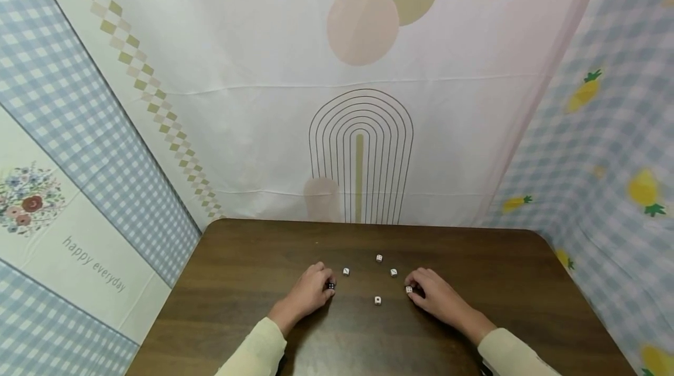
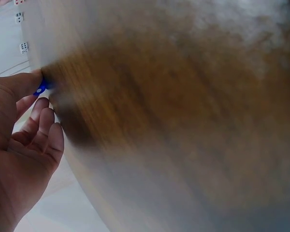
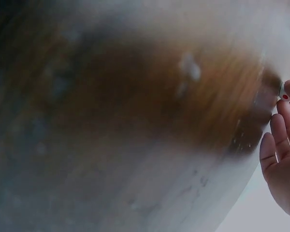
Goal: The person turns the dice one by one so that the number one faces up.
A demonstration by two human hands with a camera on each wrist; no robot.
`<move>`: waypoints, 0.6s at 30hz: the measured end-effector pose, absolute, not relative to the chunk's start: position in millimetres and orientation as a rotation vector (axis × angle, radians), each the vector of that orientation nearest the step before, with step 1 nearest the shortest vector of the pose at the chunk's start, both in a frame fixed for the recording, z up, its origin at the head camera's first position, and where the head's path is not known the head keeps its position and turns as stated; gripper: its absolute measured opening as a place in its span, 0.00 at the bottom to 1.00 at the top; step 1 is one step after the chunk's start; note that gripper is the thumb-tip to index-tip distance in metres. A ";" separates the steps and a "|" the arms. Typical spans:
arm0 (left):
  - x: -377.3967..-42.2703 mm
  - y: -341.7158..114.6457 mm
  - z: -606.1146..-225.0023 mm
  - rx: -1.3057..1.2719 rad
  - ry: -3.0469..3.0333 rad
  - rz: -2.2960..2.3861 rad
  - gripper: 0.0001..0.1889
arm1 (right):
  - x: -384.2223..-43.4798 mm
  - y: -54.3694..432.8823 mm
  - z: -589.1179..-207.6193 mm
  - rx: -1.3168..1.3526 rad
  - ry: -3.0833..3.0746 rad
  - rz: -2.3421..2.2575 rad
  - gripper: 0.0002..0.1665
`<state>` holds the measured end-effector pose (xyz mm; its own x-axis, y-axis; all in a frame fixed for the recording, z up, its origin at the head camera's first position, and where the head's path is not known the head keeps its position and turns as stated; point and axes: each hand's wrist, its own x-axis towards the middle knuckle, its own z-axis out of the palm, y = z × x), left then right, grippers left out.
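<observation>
My left hand (image 1: pixel 310 291) pinches a dark die (image 1: pixel 331 286) with white pips between thumb and fingertips, low over the table. In the left wrist view this blue die (image 2: pixel 40 90) shows between thumb and finger. To the right, my right hand (image 1: pixel 434 294) pinches a white die (image 1: pixel 409 289); a red pip faces the right wrist view on this white die (image 3: pixel 283 93). Between the hands lie several white dice: one near the left hand (image 1: pixel 346 272), a far die (image 1: pixel 379 258), one near the right hand (image 1: pixel 393 272) and a nearer die (image 1: pixel 377 300).
The brown wooden table (image 1: pixel 237 282) has rounded far corners. A white patterned cloth (image 1: pixel 253 142) hangs behind its far edge. Checked blue cloths hang at the left (image 1: pixel 105 72) and right (image 1: pixel 558 148) sides.
</observation>
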<state>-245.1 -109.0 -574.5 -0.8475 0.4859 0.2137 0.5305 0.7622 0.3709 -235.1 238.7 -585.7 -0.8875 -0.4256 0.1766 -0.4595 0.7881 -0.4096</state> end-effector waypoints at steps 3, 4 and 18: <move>-245.0 -109.6 -574.5 -0.823 -2.844 -0.636 0.10 | -235.5 237.1 -585.9 0.718 -2.912 0.689 0.10; -245.1 -109.7 -574.8 -0.823 -2.843 -0.632 0.10 | -235.5 236.6 -585.9 0.718 -2.913 0.687 0.09; -245.1 -108.9 -577.3 -0.840 -2.810 -0.633 0.10 | -235.8 236.3 -588.3 0.711 -2.902 0.679 0.10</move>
<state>-245.1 -108.9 -577.3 -0.8340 0.4922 0.2493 0.5516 0.7552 0.3541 -235.8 236.3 -588.3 -0.8894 -0.4220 0.1756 -0.4561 0.7943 -0.4014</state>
